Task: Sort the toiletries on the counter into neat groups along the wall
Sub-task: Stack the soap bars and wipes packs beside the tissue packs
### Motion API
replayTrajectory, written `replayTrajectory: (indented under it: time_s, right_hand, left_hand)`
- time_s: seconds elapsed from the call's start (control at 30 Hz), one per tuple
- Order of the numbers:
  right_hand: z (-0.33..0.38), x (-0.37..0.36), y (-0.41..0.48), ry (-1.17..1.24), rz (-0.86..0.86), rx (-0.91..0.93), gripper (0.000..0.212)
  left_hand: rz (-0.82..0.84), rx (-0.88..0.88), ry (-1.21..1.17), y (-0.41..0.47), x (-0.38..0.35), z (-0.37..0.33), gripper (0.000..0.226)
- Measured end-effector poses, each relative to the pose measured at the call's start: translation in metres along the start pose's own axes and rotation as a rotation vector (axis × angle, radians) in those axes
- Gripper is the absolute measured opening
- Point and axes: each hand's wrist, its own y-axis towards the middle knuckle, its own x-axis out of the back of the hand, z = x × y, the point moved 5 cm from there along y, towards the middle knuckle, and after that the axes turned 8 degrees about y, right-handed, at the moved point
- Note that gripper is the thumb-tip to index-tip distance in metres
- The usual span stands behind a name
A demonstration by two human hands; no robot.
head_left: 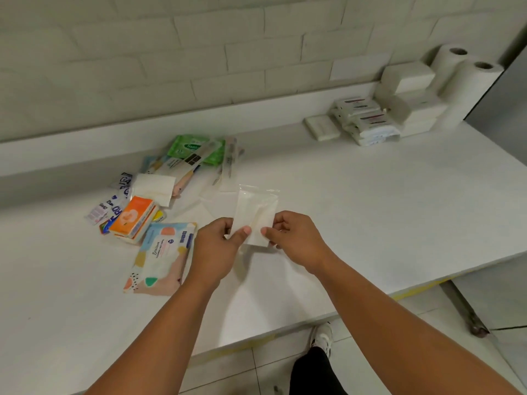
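Two bare forearms reach over pale floor tiles [427,323] and a white shoe [322,336] onto a white table [370,209]. Both hands are raised just above the surface, close together, fingers curled. Left hand [219,246] pinches the lower left edge of a clear zip pouch [256,212]; right hand [296,238] pinches its lower right edge. The pouch stands upright between them, something white inside.

Left of the hands lies a loose pile: patterned wipes pack [161,258], orange pack [134,218], green wipes pack [194,148].

Far right, against the white brick wall [171,52]: soap bar [322,127], stacked white packs [368,124], two paper rolls [467,81].
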Motion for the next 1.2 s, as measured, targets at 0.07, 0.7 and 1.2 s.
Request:
replayTrajectory:
  time_s: [0.07, 0.7, 1.2]
  right_hand:
    - [-0.001, 0.018, 0.012, 0.018, -0.005, -0.008, 0.011]
    - [0.0, 0.195, 0.169, 0.023, -0.207, 0.018, 0.01]
    - [0.008, 0.232, 0.269, -0.312, -0.157, 0.079, 0.053]
  left_hand:
    - [0.018, 0.008, -0.023, 0.013, -0.02, -0.009, 0.007]
    - [0.029, 0.034, 0.01, 0.17, -0.194, -0.082, 0.004]
    - [-0.036, 0.075, 0.011, 0.305, -0.255, -0.132, 0.021]
